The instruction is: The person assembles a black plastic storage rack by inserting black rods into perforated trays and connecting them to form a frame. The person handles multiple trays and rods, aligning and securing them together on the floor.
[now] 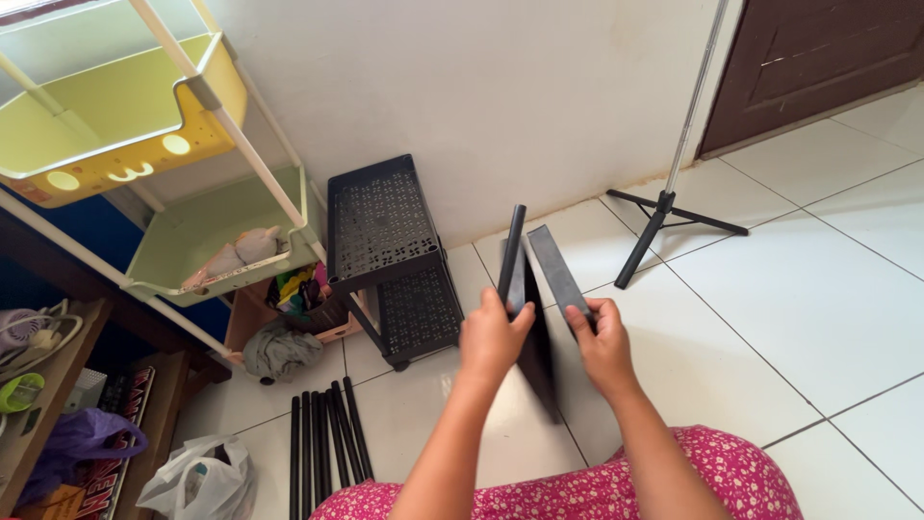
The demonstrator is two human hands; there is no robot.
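Pink floral fabric (616, 486) at the bottom edge, person's lap. Both forearms reach fwd from it. Left hand (491, 337) is closed round a black tube (511, 252), gripped near its lower end, tube pointing up and tilted slightly right. Right hand (603, 347) has fingers curled over the edge of a black shelf panel (549, 279), held on edge betw. the two hands above the white tile floor (789, 318); tube sits right alongside the panel's left corner, can't tell if it's seated in it. Left of the lap, a bundle of black tubes (322, 448) lies on the floor, w/ a white plastic bag (202, 477) beside them. Further back, a black two-tier rack (390, 255) stands against the wall. Yellow-green shelf unit (144, 125) to its left. Black tripod stand (664, 217) at right, near a dark brown door (818, 58).
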